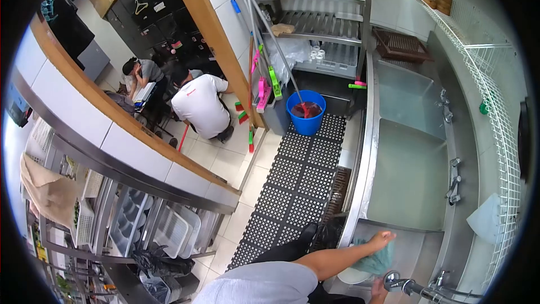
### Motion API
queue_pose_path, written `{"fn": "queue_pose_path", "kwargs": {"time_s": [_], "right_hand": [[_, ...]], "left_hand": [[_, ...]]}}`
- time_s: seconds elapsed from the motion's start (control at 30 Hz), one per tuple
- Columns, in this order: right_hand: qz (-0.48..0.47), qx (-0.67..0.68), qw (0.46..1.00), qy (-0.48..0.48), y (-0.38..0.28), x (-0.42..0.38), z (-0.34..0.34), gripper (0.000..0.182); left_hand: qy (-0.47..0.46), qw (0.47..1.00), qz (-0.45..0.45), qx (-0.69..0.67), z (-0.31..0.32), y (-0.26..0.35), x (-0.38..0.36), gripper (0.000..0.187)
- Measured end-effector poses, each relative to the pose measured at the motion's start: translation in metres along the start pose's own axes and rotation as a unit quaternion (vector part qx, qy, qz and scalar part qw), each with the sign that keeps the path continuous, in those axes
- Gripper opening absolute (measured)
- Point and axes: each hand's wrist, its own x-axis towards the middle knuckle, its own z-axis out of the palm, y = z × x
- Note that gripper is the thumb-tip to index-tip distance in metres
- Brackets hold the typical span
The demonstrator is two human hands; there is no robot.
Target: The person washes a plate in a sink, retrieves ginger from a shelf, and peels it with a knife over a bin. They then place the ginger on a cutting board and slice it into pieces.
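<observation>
My left hand (383, 240) is over the near sink compartment, with its fingers curled closed. A thin green cloth (378, 260) bunches directly under the wrist and fingers and appears gripped there. Below it lies a white rounded dish (353, 276), partly covered by the cloth and my forearm. My right hand (378, 291) is at the bottom edge, beside the round metal spray head (392, 280). Its fingers are mostly out of sight, so its hold cannot be made out.
Two cloudy water-filled basins (408, 174) extend beyond the near compartment. A blue bucket (306, 126) with a mop in reddish liquid stands on the black mat (301, 186). Two people (199, 104) are beyond the doorway. A white wire rack (495, 112) runs along the wall.
</observation>
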Motion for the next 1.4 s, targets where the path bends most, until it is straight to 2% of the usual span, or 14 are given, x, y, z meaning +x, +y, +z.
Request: {"fn": "queue_pose_path", "kwargs": {"time_s": [0.1, 0.3, 0.37, 0.57, 0.67, 0.77, 1.0, 1.07, 1.13, 1.2, 1.23, 1.27, 1.33, 1.4], "right_hand": [[0.022, 0.012, 1.0, -0.002, -0.016, -0.01, 0.027, 0.042], [0.072, 0.035, 0.997, 0.013, -0.078, -0.029, 0.089, 0.044], [0.09, 0.038, 0.995, 0.015, -0.087, -0.041, 0.091, 0.045], [0.019, -0.197, 0.98, -0.01, -0.039, -0.012, 0.03, 0.048], [0.115, 0.116, 0.987, 0.001, -0.028, 0.0, 0.023, 0.055], [0.133, 0.317, 0.939, 0.024, -0.023, -0.003, 0.035, 0.056], [0.125, 0.21, 0.961, -0.132, -0.055, -0.024, 0.049, 0.06], [0.115, 0.197, 0.961, -0.155, -0.074, -0.035, 0.068, 0.061], [0.03, -0.279, 0.958, -0.052, -0.093, -0.056, 0.095, 0.066], [-0.043, -0.299, 0.953, -0.03, -0.081, -0.057, 0.078, 0.06], [-0.114, -0.319, 0.941, -0.01, -0.072, -0.056, 0.067, 0.054], [-0.118, -0.317, 0.941, -0.007, -0.045, -0.038, 0.041, 0.054], [0.047, 0.183, 0.98, 0.054, 0.014, 0.007, -0.017, 0.052], [0.05, 0.193, 0.979, 0.042, 0.014, 0.014, -0.021, 0.052]], "left_hand": [[0.049, 0.979, 0.119, 0.157, 0.022, -0.059, -0.008, 0.043], [-0.199, 0.947, 0.07, 0.244, -0.001, -0.01, -0.059, 0.055], [-0.442, 0.844, 0.04, 0.3, -0.02, 0.019, -0.046, 0.06], [-0.097, 0.992, -0.075, 0.039, -0.016, 0.043, -0.027, 0.069], [0.029, 0.974, -0.153, -0.167, -0.002, 0.008, -0.025, 0.067], [-0.026, 0.98, -0.036, 0.193, 0.022, -0.039, -0.047, 0.07], [-0.217, 0.946, 0.032, 0.237, -0.019, 0.019, -0.057, 0.051], [-0.319, 0.837, 0.065, 0.439, -0.012, 0.03, -0.047, 0.048], [-0.333, 0.875, 0.051, 0.348, -0.01, 0.053, -0.034, 0.049], [-0.345, 0.903, 0.035, 0.252, -0.002, 0.052, -0.029, 0.049], [-0.165, 0.983, -0.027, 0.072, 0.001, 0.041, -0.031, 0.049], [0.027, 0.989, -0.086, -0.114, 0.003, 0.026, -0.032, 0.049], [-0.012, 0.989, -0.091, -0.115, 0.007, 0.003, -0.044, 0.051], [-0.049, 0.987, -0.096, -0.117, 0.015, -0.009, -0.053, 0.053]]}}
